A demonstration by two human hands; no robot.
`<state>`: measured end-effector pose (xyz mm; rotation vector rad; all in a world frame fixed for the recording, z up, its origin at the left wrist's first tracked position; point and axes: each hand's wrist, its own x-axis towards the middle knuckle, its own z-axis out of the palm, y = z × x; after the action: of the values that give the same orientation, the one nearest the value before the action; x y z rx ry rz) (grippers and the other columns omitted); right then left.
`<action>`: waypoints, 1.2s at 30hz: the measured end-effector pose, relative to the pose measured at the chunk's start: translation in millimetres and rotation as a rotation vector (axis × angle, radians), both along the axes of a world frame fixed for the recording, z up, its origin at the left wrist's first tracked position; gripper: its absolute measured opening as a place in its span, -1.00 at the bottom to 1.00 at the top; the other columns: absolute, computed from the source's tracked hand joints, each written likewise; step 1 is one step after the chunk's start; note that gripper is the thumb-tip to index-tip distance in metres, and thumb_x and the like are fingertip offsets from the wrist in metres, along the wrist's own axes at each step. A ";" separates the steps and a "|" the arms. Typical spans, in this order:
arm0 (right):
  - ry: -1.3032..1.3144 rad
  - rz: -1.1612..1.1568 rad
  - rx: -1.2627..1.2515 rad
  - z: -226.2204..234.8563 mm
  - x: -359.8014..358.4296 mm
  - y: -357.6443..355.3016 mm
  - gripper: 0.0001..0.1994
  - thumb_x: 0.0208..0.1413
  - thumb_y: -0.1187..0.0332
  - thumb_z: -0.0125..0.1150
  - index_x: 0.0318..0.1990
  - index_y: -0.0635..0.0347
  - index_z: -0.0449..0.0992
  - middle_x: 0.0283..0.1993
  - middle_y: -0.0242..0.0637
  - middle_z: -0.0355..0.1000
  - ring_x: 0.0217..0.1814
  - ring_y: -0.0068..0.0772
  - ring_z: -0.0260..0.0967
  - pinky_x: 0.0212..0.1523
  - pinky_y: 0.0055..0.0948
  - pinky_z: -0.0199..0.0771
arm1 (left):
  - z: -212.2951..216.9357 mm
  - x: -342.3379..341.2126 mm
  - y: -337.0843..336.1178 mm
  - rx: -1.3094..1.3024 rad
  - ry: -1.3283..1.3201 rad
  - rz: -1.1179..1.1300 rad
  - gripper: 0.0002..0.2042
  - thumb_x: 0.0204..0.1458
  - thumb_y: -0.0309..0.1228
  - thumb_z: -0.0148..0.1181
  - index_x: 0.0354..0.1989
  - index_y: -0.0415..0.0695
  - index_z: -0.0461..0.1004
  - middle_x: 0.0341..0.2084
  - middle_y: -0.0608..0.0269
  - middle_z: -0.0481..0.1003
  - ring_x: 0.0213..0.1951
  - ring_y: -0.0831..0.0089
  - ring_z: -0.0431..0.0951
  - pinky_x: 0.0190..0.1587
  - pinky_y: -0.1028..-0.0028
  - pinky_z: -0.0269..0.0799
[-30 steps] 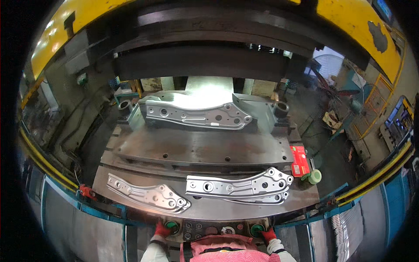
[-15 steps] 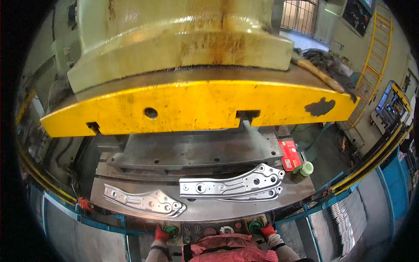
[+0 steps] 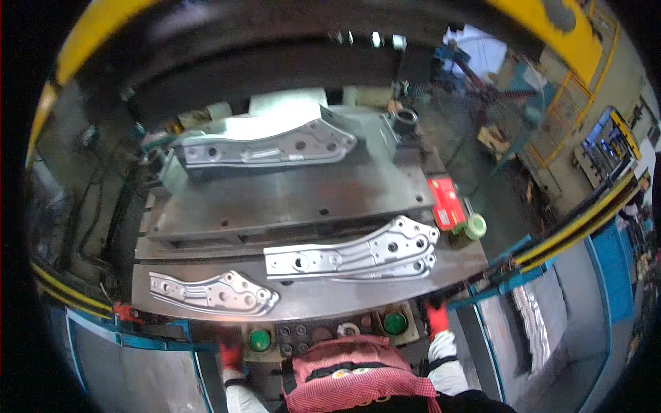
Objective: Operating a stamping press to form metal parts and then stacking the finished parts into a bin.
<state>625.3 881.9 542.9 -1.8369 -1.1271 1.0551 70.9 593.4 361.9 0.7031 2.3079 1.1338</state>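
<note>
Head view: worker at a press, standing at the near edge. The long metal part lay on the die block, far side, a little left of centre, its narrowing end to the right. The upper side of the press, edged by a yellow beam, stood raised, with a gap over the part.

Step in hand, as I judged it: a break between strokes, hands off the controls. A reach for that part would call for the upper side to stay up and for both hands to come forward over the near metal table.

Hands, both in red gloves. Left hand: just left of the left green button, apart from it, blurred; nothing seen in it; whether curled or spread I could not tell. Right hand: right of the right green button, off it, at the table's near edge; fingers merged with dark background, so grip or opening could not be told.

On the table: one silver part at left, perhaps doubled; right of it, two overlapping parts. Beyond these, at far right, a red box beside a green-lidded container.
</note>
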 end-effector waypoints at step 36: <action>-0.901 1.306 0.666 148.8 -172.1 126.4 -0.01 -0.66 0.02 0.41 0.13 0.12 0.19 0.07 -0.13 0.20 0.19 -0.09 0.06 0.27 -0.02 -0.18 | 424.2 -63.7 230.6 -0.401 1.200 -0.876 -0.56 -0.28 -0.55 0.10 -0.12 0.12 0.43 -0.35 0.26 0.41 -0.18 0.26 0.40 -0.04 0.32 0.22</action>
<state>453.1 1008.3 691.7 -0.8281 -2.9487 0.1966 7.2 824.0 786.2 2.3100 2.3323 -0.2914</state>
